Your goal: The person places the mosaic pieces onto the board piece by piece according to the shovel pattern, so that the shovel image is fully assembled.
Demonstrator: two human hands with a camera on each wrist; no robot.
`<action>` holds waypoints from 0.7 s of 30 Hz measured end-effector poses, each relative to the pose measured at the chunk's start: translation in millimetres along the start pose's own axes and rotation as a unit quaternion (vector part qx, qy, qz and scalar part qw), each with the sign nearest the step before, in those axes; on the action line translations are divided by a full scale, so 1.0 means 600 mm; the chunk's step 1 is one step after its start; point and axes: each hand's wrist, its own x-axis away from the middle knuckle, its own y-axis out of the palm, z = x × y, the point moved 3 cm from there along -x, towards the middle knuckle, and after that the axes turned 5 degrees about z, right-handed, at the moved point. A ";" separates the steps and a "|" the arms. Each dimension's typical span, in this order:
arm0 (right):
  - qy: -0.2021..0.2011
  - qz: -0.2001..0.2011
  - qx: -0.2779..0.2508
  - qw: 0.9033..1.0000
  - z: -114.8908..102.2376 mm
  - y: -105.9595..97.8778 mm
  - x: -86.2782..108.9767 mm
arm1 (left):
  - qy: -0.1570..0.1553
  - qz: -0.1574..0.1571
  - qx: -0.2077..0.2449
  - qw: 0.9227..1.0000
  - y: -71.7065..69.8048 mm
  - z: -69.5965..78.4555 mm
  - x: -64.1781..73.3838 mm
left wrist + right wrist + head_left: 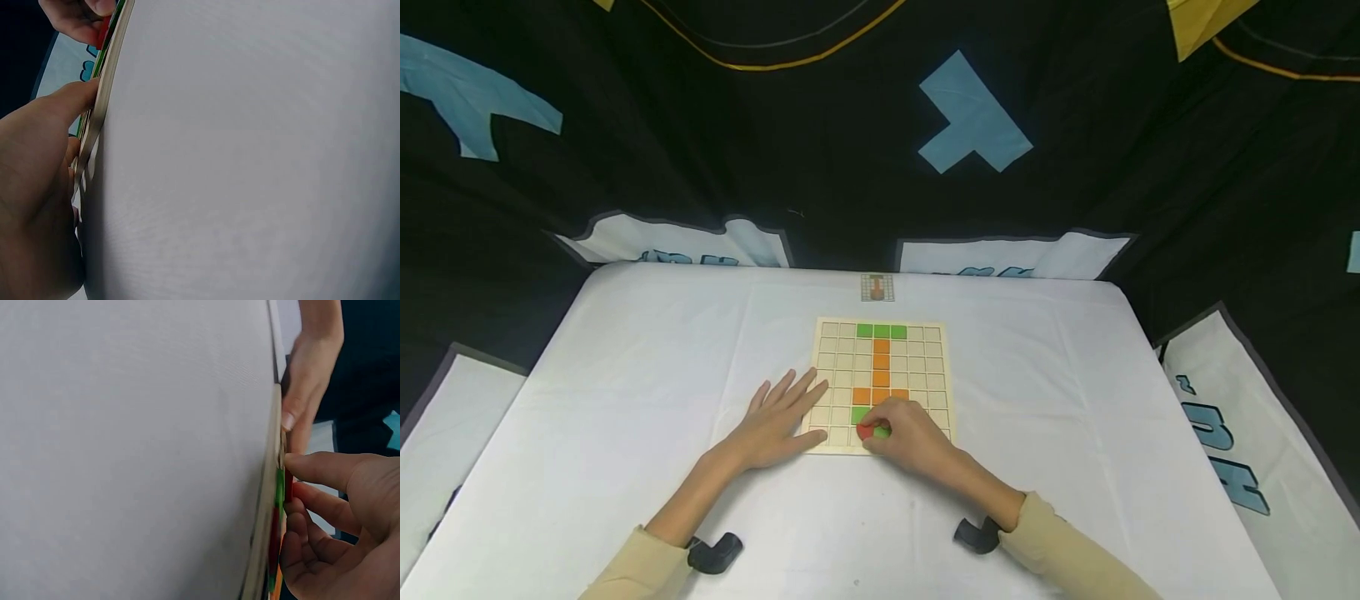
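Note:
A pale wooden grid board (930,382) lies on the white table, with green tiles (882,332) across its far row. Orange tiles (881,362) run down the middle and spread sideways lower down. My right hand (912,435) pinches a red rounded piece (864,432) between thumb and fingers, over the near rows. In the right wrist view the red piece (289,481) stands close against the board's face. Green tiles (860,414) show beside these fingers; the hand hides some near squares. My left hand (769,433) rests with spread fingers on the board's left edge.
A small card (877,287) with a printed grid picture lies at the table's far edge. White cloth covers the table (1037,375). Black curtains (850,167) with blue and white patches hang around it. Dark curved pieces (716,553) sit by both wrists.

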 end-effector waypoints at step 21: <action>-0.018 0.005 0.015 1.000 -0.004 0.010 -0.008 | 0.000 -0.003 0.002 1.000 0.000 0.001 -0.001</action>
